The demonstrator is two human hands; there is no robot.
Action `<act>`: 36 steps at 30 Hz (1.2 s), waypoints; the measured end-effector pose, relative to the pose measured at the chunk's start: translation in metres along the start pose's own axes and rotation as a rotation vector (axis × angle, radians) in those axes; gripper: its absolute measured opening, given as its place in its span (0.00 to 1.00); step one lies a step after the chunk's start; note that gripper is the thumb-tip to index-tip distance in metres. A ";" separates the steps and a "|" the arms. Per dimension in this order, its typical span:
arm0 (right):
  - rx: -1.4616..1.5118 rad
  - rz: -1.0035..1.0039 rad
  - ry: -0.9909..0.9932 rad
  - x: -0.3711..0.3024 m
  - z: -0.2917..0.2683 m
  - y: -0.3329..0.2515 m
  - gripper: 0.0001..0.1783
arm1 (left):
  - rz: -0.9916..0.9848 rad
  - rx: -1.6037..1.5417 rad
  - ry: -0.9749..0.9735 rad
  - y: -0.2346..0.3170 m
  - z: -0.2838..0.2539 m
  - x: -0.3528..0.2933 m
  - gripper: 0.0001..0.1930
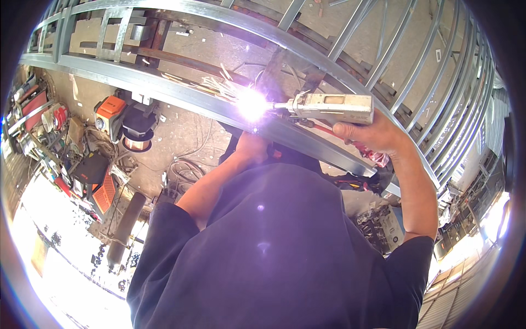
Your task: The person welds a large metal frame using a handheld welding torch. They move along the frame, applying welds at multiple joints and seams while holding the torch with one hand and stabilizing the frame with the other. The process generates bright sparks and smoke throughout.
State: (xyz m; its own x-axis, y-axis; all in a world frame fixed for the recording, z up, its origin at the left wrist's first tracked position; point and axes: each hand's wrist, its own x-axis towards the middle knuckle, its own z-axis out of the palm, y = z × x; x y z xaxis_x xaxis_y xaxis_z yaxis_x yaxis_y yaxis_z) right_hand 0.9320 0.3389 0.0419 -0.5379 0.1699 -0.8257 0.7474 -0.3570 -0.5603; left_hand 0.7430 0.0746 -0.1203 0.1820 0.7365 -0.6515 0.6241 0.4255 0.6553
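Right hand (379, 135) grips the torch (337, 107); left hand (252, 147), fingers I can't tell: bare, near that arc (252, 105), sparks (218, 85) could burn it!

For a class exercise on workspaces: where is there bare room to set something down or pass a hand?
Floor between metal beam, wire spool and coiled cable, small scraps aside; hand gaps between the upper-right bars. Crowded: far-left equipment pile, and the beam beside the welding tool.

1. Welding gun (339, 105): pale beige-grey.
2. Glow (253, 105): white, violet-edged.
3. Metal beam (194, 103): silvery grey.
4. Shirt (274, 241): plain, dark navy.
5. Boxy machine (109, 112): mostly orange.
6. Spool (137, 144): coppery.
7. Floor (183, 127): brownish grey, flecked white.
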 end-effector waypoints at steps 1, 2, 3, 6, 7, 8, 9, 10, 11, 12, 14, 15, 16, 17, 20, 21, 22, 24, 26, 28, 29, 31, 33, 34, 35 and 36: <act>-0.002 0.009 0.000 0.000 -0.001 0.001 0.42 | 0.001 0.015 -0.010 0.002 -0.002 -0.001 0.21; -0.004 0.018 -0.001 0.000 -0.001 0.001 0.42 | -0.009 0.017 -0.030 0.002 -0.003 -0.001 0.22; 0.000 0.015 0.002 -0.001 -0.001 0.001 0.42 | -0.018 0.018 -0.049 0.003 -0.003 0.000 0.22; 0.029 0.013 0.009 -0.004 0.000 0.002 0.43 | -0.039 0.039 -0.113 0.001 -0.003 -0.001 0.24; 0.046 0.018 0.012 -0.005 -0.001 0.003 0.43 | -0.017 0.083 -0.119 -0.001 -0.002 -0.001 0.24; 0.063 0.024 0.014 -0.007 -0.003 0.005 0.43 | 0.004 0.126 -0.125 -0.004 0.001 -0.001 0.25; 0.019 0.081 0.046 -0.010 -0.008 0.012 0.41 | 0.032 0.154 -0.082 -0.009 0.007 -0.001 0.23; 0.084 0.115 0.060 -0.015 -0.010 0.011 0.41 | 0.057 0.181 -0.039 -0.009 0.008 -0.001 0.21; 0.149 0.148 0.073 -0.021 -0.012 0.008 0.41 | 0.081 0.208 0.004 -0.010 0.010 -0.001 0.20; 0.154 0.158 0.085 -0.026 -0.017 0.009 0.41 | -0.022 0.193 -0.119 -0.010 0.012 0.001 0.14; 0.171 0.183 0.118 -0.037 -0.026 0.015 0.42 | -0.015 0.212 -0.168 -0.005 0.009 0.000 0.14; 0.168 0.172 0.110 -0.039 -0.028 0.018 0.42 | -0.011 0.222 -0.193 -0.004 0.010 0.000 0.14; 0.161 0.162 0.104 -0.042 -0.029 0.021 0.42 | 0.053 0.230 -0.122 -0.005 0.015 -0.001 0.13; 0.154 0.153 0.099 -0.045 -0.031 0.025 0.43 | 0.116 0.238 -0.050 -0.008 0.022 -0.002 0.13; 0.107 0.173 0.137 -0.051 -0.028 0.035 0.40 | 0.141 0.184 -0.043 -0.008 0.032 -0.001 0.12; 0.113 0.188 0.134 -0.053 -0.026 0.034 0.40 | 0.122 0.153 -0.076 -0.007 0.034 0.000 0.12; 0.143 0.183 0.147 -0.055 -0.023 0.034 0.39 | 0.121 0.159 -0.074 -0.008 0.037 0.000 0.11; 0.129 0.169 0.153 -0.055 -0.021 0.036 0.39 | 0.120 0.170 -0.069 -0.011 0.042 -0.001 0.11; 0.138 0.159 0.151 -0.056 -0.021 0.037 0.39 | 0.127 0.169 -0.068 -0.011 0.045 -0.001 0.11; 0.171 0.153 0.141 -0.056 -0.020 0.039 0.40 | 0.123 0.165 -0.085 -0.011 0.047 -0.001 0.10; 0.155 0.155 0.167 -0.056 -0.019 0.040 0.40 | 0.115 0.162 -0.102 -0.010 0.048 -0.001 0.10; 0.122 0.159 0.220 -0.057 -0.016 0.043 0.40 | 0.112 0.169 -0.110 -0.006 0.049 -0.001 0.09; 0.125 0.132 0.165 -0.056 -0.018 0.041 0.40 | 0.122 0.189 -0.092 -0.001 0.046 -0.002 0.09; 0.126 0.119 0.136 -0.055 -0.019 0.039 0.40 | 0.136 0.196 -0.081 0.001 0.045 -0.001 0.07; 0.127 0.118 0.126 -0.055 -0.019 0.038 0.40 | 0.121 0.173 -0.110 0.004 0.043 -0.001 0.07; 0.129 0.117 0.116 -0.054 -0.019 0.037 0.40 | 0.107 0.150 -0.139 0.007 0.041 -0.002 0.07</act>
State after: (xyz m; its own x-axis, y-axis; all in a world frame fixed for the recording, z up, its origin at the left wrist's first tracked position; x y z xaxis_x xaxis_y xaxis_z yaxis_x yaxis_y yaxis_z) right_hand 0.9962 0.3335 0.0646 -0.3959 0.2225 -0.8909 0.7421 -0.4940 -0.4531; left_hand 0.7780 0.0543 -0.1302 0.3498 0.6889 -0.6349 0.6999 0.2583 0.6659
